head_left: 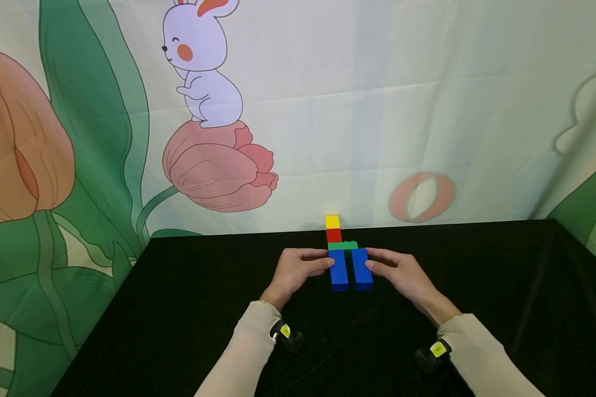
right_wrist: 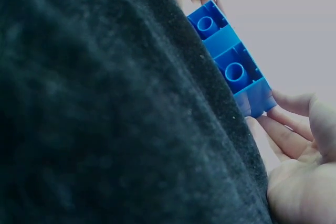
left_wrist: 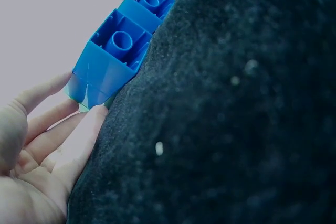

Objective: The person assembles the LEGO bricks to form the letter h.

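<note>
Two blue toy building blocks, the left blue block (head_left: pixel 339 271) and the right blue block (head_left: pixel 362 269), lie side by side with a narrow gap. Behind them, a green block (head_left: pixel 343 246), a red block (head_left: pixel 334 235) and a yellow block (head_left: pixel 332 221) line up toward the backdrop. My left hand (head_left: pixel 295 271) pinches the outer side of the left blue block with thumb and fingers. On the other side, my right hand (head_left: pixel 406 274) grips the right blue block likewise. Both wrist views show hollow blue ends with a round tube inside, in the left wrist view the nearer hollow end (left_wrist: pixel 121 40).
A black cloth (head_left: pixel 203 331) covers the table under the blocks. Close behind its far edge hangs a pale printed backdrop (head_left: pixel 328 110) with a rabbit and flowers. Dark wrist cameras, a left one (head_left: pixel 292 337) and a right one (head_left: pixel 431 357), sit under the wrists.
</note>
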A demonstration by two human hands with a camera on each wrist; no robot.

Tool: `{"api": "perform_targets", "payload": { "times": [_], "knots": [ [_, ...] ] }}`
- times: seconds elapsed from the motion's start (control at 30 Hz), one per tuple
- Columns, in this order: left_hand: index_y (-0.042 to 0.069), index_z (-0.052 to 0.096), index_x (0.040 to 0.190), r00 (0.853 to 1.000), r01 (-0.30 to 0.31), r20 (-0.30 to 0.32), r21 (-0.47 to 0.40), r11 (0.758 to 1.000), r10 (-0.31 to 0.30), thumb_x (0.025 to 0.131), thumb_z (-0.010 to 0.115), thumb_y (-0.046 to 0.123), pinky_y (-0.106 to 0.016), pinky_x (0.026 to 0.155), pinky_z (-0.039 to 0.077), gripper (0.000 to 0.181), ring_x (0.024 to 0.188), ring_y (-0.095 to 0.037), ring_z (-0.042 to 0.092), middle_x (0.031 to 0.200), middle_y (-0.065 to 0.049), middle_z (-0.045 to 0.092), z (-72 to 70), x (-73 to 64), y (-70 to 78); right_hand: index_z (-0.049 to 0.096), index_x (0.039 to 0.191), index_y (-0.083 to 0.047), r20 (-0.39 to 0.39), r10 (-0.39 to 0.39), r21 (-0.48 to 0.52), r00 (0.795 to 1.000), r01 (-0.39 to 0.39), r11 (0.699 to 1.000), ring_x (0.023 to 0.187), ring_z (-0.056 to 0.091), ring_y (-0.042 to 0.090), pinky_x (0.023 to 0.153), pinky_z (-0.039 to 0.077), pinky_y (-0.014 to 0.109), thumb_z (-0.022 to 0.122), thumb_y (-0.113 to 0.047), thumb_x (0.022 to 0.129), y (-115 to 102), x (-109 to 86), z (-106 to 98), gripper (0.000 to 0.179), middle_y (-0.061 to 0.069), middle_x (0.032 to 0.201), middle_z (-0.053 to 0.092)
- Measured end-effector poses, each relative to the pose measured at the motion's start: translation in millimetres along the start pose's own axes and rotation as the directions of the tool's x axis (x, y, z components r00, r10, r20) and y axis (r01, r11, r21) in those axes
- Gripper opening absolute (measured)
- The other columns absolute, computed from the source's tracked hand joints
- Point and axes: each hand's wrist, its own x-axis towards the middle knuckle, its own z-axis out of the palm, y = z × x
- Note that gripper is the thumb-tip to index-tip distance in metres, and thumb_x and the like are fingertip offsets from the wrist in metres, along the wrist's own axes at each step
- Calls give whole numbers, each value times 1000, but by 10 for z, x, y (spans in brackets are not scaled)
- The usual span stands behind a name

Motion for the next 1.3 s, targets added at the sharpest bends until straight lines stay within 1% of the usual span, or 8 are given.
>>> {"api": "perform_targets", "payload": {
  "times": [0.13,0.33,0.47,0.63,0.83,1.07,1.2,1.3],
  "knots": [
    [1,77,125,1000,1,-4,12,1000,0,95,83,20,-36,93,60,35,108,-27,76,126,-15,74,5,5,2,47,159,-11,3,3,-1,1000,-3,1000,143,47,44,118,29,71,66,-40,105,-8,-12,11,64,22,158,48],
    [3,78,123,1000,20,-8,43,999,-19,95,84,24,-36,94,60,36,105,-26,77,124,-13,75,-13,8,-7,50,158,-13,-8,36,0,999,-36,999,147,43,44,120,27,70,67,-43,104,-12,0,14,64,20,159,48],
    [3,78,123,1000,26,-8,41,999,-26,95,84,24,-36,94,60,36,104,-25,77,123,-13,75,-22,9,-20,51,158,-14,-9,45,6,999,-45,999,148,41,44,120,26,71,67,-44,103,-8,1,17,64,21,160,48],
    [4,79,123,999,30,-12,39,999,-30,94,85,25,-36,95,60,36,104,-25,77,124,-13,75,-33,-1,-33,51,158,-13,-5,45,8,999,-45,999,149,39,46,119,26,72,67,-45,103,-5,-8,35,65,22,160,48],
    [7,80,122,999,37,-34,45,998,-36,94,85,28,-38,99,58,35,103,-25,78,123,-11,75,-29,-19,-71,50,158,-12,-3,38,-6,999,-38,999,147,39,48,117,28,73,67,-48,103,30,-5,40,68,24,160,47],
    [7,81,119,998,47,-39,36,998,-46,93,86,27,-37,96,59,33,102,-25,78,123,-10,75,-18,-22,-141,52,157,-12,0,44,-13,999,-44,999,149,38,47,119,27,72,68,-47,102,54,-33,60,67,23,160,47],
    [7,81,118,998,45,-52,44,998,-43,92,87,26,-37,95,60,32,101,-25,78,122,-11,75,-3,-27,-144,52,157,-12,-5,38,-17,999,-38,999,149,37,47,119,27,72,68,-48,102,63,-35,61,68,23,160,46],
    [7,81,119,998,42,-48,58,997,-39,93,86,26,-37,95,60,33,101,-24,78,123,-11,75,19,-28,-146,54,156,-13,-26,48,-15,999,-49,999,150,37,47,119,27,72,70,-49,100,97,-38,57,68,22,160,47]
  ]
}}
